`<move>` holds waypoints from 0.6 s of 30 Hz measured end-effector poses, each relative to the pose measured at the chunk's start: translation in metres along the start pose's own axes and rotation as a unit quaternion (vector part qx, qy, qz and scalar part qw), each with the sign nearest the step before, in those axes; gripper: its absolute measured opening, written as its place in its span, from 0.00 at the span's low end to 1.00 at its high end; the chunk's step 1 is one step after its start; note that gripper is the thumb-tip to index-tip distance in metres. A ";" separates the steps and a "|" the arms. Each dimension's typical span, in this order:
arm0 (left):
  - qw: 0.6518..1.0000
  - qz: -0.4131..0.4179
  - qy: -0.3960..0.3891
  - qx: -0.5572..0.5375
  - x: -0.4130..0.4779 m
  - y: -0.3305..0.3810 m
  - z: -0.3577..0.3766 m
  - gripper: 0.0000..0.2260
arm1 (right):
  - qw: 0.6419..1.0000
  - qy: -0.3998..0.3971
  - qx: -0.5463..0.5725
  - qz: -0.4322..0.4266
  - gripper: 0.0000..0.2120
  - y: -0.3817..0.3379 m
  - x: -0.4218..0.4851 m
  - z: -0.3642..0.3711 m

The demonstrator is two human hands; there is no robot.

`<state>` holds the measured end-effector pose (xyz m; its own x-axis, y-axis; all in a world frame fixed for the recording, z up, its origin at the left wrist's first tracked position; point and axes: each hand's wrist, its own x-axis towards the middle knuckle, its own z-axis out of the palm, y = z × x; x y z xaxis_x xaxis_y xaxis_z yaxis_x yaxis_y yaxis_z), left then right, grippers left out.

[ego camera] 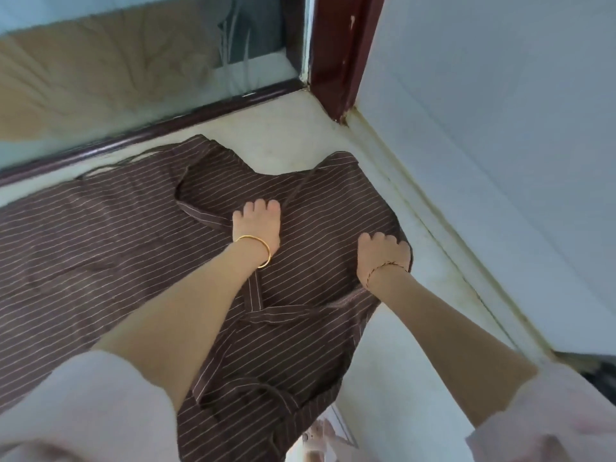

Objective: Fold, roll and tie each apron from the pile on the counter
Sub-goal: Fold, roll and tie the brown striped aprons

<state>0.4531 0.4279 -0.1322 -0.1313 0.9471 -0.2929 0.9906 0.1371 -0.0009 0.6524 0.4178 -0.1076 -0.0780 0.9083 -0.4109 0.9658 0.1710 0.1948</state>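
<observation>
apron (133, 245) spread on counter (283, 138) — window (133, 61) behind, wall (500, 128) right; left hand (258, 225), right hand (380, 255) atop

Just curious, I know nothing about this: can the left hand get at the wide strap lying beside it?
Probably yes. The left hand sits on the apron, and the strap lies flat on top, right by its fingers, with nothing over that stretch.

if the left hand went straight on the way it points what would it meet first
More of the brown striped cloth apron under the left hand, then bare pale counter; the first solid stop looks like the dark window frame rail, depth unclear.
</observation>
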 end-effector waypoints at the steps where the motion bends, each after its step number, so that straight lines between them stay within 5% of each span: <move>1: 1.000 -0.009 0.001 0.024 -0.001 0.004 -0.001 0.26 | 0.999 -0.017 0.010 0.032 0.18 0.013 -0.005 0.001; 5: 0.999 -0.021 0.006 -0.035 0.014 0.016 -0.016 0.24 | 0.993 -0.112 0.020 0.043 0.12 0.045 -0.009 0.003; 10: 0.978 -0.044 -0.034 -0.200 0.054 0.045 -0.028 0.25 | 0.997 0.007 0.077 0.005 0.16 0.042 0.006 -0.007; 15: 0.964 -0.040 -0.016 -0.263 0.076 0.051 -0.028 0.17 | 0.982 0.017 0.178 -0.061 0.25 0.026 0.042 -0.017; 18: 0.947 -0.035 -0.090 -0.305 0.085 0.060 -0.040 0.09 | 0.977 0.019 0.201 -0.064 0.26 0.016 0.059 -0.017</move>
<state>0.4998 0.5285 -0.1188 -0.1325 0.8724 -0.4704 0.7652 0.3917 0.5110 0.6586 0.4803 -0.1131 -0.2055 0.9039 -0.3750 0.9661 0.1263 -0.2250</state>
